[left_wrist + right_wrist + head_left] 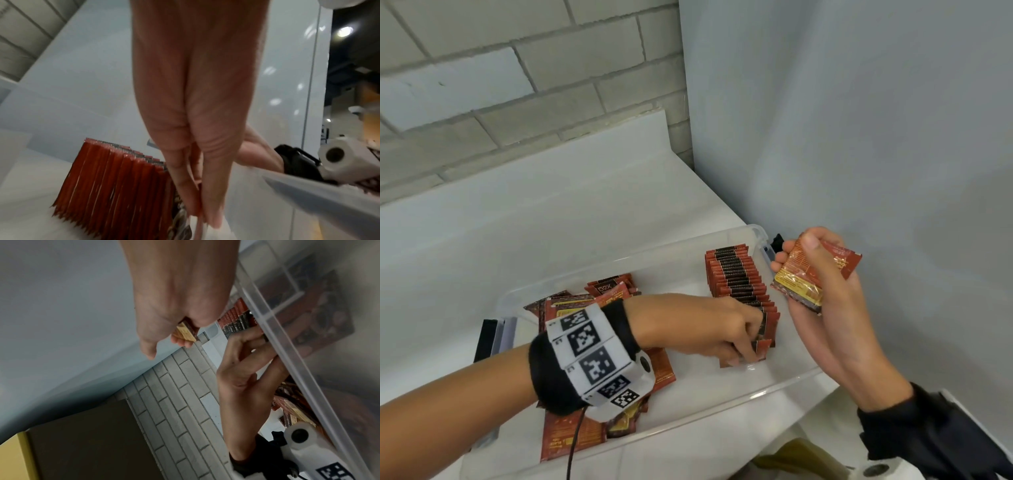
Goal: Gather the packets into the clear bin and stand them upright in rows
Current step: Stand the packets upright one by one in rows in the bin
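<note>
We have the left hand (722, 329) down in the clear bin (784, 385), its grip pinching one packet (198, 217) at the near end of the upright row (739, 284). The row's long axis runs away from this grip. The right hand (822, 291) grips a bundle of packets (801, 277) just right of it, above the bin's rim. Loose packets (599, 301) lie left of the grip; bare floor lies between.

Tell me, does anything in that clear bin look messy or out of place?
Yes. A loose pile of packets lies flat and jumbled at the left end of the clear bin, unlike the upright row at the right. The left hand works at the row's near end; the right hand holds more packets.
</note>
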{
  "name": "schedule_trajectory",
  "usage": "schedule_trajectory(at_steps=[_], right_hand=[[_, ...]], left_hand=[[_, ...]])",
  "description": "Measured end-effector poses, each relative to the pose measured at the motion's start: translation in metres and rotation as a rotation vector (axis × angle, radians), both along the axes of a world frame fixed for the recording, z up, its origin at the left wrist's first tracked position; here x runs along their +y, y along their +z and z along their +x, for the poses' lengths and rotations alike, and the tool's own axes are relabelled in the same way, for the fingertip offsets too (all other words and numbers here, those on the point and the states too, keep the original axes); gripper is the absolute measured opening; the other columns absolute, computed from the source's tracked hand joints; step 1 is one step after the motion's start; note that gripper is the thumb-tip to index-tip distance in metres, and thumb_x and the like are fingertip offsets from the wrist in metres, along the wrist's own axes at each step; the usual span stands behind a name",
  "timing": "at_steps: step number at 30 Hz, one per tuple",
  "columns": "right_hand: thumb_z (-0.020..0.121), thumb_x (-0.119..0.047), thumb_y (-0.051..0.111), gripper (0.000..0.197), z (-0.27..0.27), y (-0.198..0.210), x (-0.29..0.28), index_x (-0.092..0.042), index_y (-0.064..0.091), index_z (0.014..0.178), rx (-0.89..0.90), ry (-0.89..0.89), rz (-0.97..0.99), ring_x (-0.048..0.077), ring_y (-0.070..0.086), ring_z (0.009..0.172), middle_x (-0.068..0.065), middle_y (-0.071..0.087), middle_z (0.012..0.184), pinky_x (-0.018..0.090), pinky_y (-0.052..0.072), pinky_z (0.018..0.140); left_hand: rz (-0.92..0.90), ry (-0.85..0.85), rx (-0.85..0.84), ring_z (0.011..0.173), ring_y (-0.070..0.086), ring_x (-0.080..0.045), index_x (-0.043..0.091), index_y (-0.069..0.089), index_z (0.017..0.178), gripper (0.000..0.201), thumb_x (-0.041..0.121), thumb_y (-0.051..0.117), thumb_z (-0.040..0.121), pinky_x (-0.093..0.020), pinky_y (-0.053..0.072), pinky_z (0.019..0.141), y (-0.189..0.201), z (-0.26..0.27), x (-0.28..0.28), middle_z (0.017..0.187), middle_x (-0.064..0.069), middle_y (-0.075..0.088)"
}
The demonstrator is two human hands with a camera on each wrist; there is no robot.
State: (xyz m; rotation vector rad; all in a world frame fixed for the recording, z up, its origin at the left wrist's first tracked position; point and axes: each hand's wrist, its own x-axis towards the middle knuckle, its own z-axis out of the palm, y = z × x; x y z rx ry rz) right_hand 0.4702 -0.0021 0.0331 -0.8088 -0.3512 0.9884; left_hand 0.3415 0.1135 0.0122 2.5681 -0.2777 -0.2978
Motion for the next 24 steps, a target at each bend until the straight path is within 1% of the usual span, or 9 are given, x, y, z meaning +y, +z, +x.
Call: schedule_trajectory(at_steps=[3,6,7,10,13,16,18,21,24], right_hand=[[0.079,-0.023,0.062,0.022,0.000,0.000,0.000,-0.015,0.055,0.098,-0.002,0.000,-0.005,0.009,0.066,0.080,-0.002,0.066,0.080,0.020,0.055,0.076],[0.079,-0.024,0.062,0.024,0.000,0.000,0.000,-0.014,0.054,0.099,-0.014,-0.002,-0.005,0.010,0.065,0.080,-0.002,0.065,0.080,0.020,0.054,0.077],[0.079,-0.024,0.062,0.024,0.000,0.000,0.000,-0.014,0.054,0.099,-0.016,-0.001,-0.003,0.010,0.065,0.080,-0.001,0.065,0.080,0.021,0.054,0.077],[0.080,-0.023,0.061,0.021,0.000,-0.001,0.001,-0.015,0.054,0.098,-0.014,0.003,0.002,0.010,0.064,0.078,-0.001,0.064,0.079,0.020,0.054,0.075],[0.082,-0.022,0.060,0.018,0.000,-0.001,0.001,-0.015,0.055,0.097,-0.013,0.009,0.009,0.010,0.064,0.077,-0.001,0.063,0.079,0.020,0.054,0.074],[0.082,-0.022,0.059,0.017,0.000,0.000,0.000,-0.015,0.056,0.097,-0.011,0.013,0.006,0.011,0.064,0.078,-0.001,0.064,0.079,0.020,0.054,0.074],[0.082,-0.023,0.060,0.017,0.000,0.000,0.000,-0.015,0.056,0.097,-0.012,0.013,0.002,0.011,0.064,0.077,-0.001,0.064,0.079,0.020,0.054,0.074],[0.081,-0.024,0.060,0.018,-0.001,0.001,0.000,-0.015,0.057,0.096,-0.009,0.013,-0.005,0.010,0.065,0.077,-0.001,0.064,0.079,0.020,0.055,0.074],[0.081,-0.024,0.059,0.016,-0.001,0.001,0.000,-0.015,0.058,0.095,0.001,0.009,-0.003,0.011,0.064,0.077,0.000,0.064,0.079,0.020,0.055,0.074]], left_hand=[[0.115,-0.013,-0.122,0.081,0.025,-0.003,0.001,0.074,0.096,0.016,-0.002,0.069,0.082,-0.014,0.024,0.066,-0.007,0.004,0.000,0.085,-0.009,0.050],[0.318,-0.058,-0.250,0.081,0.025,-0.011,0.008,0.075,0.089,0.010,0.004,0.074,0.080,-0.018,0.013,0.066,-0.004,0.007,0.000,0.081,-0.004,0.049],[0.383,-0.061,-0.283,0.080,0.026,-0.013,0.010,0.075,0.089,0.011,0.005,0.071,0.081,-0.020,0.011,0.067,-0.003,0.008,0.000,0.080,-0.003,0.049],[0.505,-0.046,-0.376,0.081,0.027,-0.016,0.013,0.075,0.095,0.024,0.001,0.057,0.086,-0.023,0.009,0.067,-0.005,0.010,-0.001,0.080,-0.003,0.050],[0.557,-0.039,-0.425,0.083,0.030,-0.018,0.012,0.074,0.101,0.022,0.001,0.066,0.083,-0.023,0.013,0.068,-0.008,0.010,-0.003,0.082,-0.005,0.052],[0.556,-0.007,-0.457,0.085,0.032,-0.021,0.012,0.072,0.107,0.027,0.003,0.071,0.082,-0.030,0.029,0.062,-0.010,0.011,-0.003,0.085,-0.008,0.052],[0.562,0.015,-0.454,0.088,0.035,-0.022,0.017,0.071,0.112,0.033,0.006,0.073,0.081,-0.032,0.032,0.062,-0.013,0.011,-0.002,0.091,-0.008,0.050],[0.602,0.029,-0.459,0.089,0.035,-0.022,0.023,0.070,0.115,0.038,0.009,0.076,0.080,-0.030,0.024,0.065,-0.014,0.011,-0.003,0.095,-0.006,0.047],[0.617,0.023,-0.467,0.088,0.033,-0.020,0.024,0.070,0.115,0.035,0.012,0.075,0.082,-0.028,0.015,0.068,-0.014,0.010,-0.005,0.097,-0.004,0.039]])
